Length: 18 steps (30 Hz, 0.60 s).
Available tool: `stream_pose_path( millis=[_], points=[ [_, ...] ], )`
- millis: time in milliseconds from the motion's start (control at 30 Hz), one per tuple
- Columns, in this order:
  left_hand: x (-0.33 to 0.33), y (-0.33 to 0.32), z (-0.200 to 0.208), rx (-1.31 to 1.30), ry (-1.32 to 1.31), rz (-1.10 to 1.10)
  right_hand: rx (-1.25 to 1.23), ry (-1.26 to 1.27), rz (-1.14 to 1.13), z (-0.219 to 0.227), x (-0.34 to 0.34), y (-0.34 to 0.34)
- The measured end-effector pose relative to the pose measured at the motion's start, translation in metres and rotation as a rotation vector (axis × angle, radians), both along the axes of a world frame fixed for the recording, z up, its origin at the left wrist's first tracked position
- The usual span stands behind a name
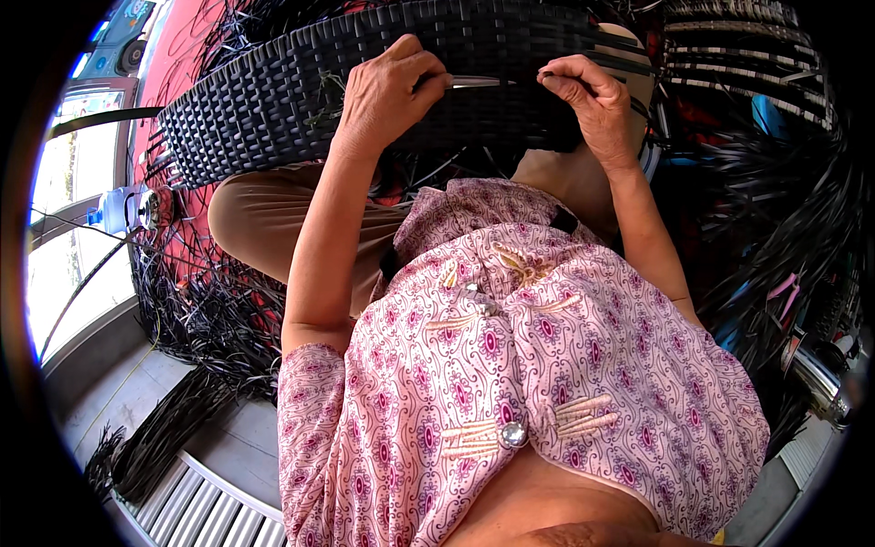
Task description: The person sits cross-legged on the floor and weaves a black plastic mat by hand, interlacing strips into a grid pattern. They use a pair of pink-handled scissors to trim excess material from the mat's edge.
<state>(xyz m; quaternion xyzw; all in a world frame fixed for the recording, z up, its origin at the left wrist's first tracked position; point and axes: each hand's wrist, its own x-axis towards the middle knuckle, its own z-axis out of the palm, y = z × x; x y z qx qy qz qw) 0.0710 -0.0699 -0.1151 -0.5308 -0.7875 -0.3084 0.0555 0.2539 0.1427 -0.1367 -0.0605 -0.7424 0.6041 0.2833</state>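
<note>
Woven black panel (492,46) is spanning just beyond the folded legs (264,219), likely for easy reach | left hand (387,91): fingers are gripping a slim pale tool (478,81), pointing it rightward, probably for control | right hand (602,105): fingers are pinching what looks like a dark strip end (547,76), seemingly steadying it

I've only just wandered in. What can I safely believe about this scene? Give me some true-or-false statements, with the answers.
1. The left hand holds a slim, shiny tool. True.
2. The woven panel is bright yellow. False: it is black.
3. The right hand lies flat with its fingers spread. False: thumb and finger pinch what looks like a dark strip.
4. Loose black strips lie on the person's left. True.
5. The person is standing. False: they sit with bent legs.
</note>
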Motion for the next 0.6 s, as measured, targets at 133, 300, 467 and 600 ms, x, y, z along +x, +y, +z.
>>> stream_pose_path(
  millis=[133,300,467,600],
  points=[
    [0.005,0.008,0.001,-0.004,0.019,-0.013,0.148,-0.006,-0.013,0.005,0.000,-0.001],
    [0.007,0.011,-0.003,0.011,0.051,-0.007,0.268,-0.148,-0.061,0.026,0.002,-0.013],
    [0.009,0.010,-0.001,0.010,0.028,-0.001,0.585,-0.261,-0.133,0.039,-0.001,-0.023],
    [0.008,0.008,-0.002,0.037,0.027,-0.014,0.649,-0.343,-0.103,0.045,-0.006,-0.023]
  ],
)
